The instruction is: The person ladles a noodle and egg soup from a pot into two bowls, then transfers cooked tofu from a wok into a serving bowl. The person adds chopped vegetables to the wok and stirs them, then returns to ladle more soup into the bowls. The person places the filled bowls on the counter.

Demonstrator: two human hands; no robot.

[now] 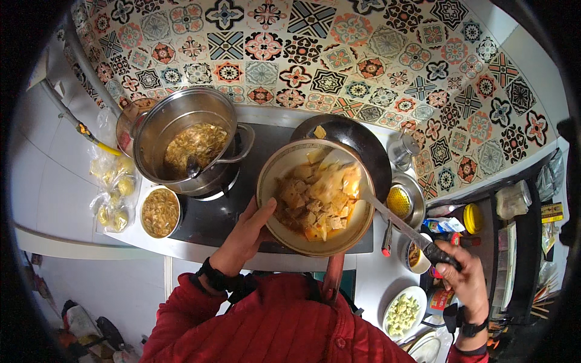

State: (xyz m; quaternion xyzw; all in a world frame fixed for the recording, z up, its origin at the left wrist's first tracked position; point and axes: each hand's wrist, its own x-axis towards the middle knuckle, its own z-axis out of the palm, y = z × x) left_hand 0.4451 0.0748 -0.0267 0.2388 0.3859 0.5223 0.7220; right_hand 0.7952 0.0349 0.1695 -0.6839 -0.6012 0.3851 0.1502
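My left hand (245, 236) grips the near left rim of a large patterned bowl (272, 179), thumb on the edge. Inside it are yellowish slices and brownish chunks of food (297, 195) in an orange-red sauce. My right hand (465, 274) is closed around the black handle of a metal spatula (401, 224). Its blade end reaches over the right side of the bowl and looks blurred among the food. The bowl hangs above a black wok (370, 143), hiding most of it. One piece of food (320, 132) lies on the wok's far side.
At left, a large steel pot (156, 136) of food stands on the cooktop (199, 227), beside a filled small bowl (160, 212) and bagged yellow items (119, 190). Right are a steel basin (420, 208), a sauce bowl (423, 265) and a plate of chopped vegetables (403, 313). The wok handle (333, 277) points towards me.
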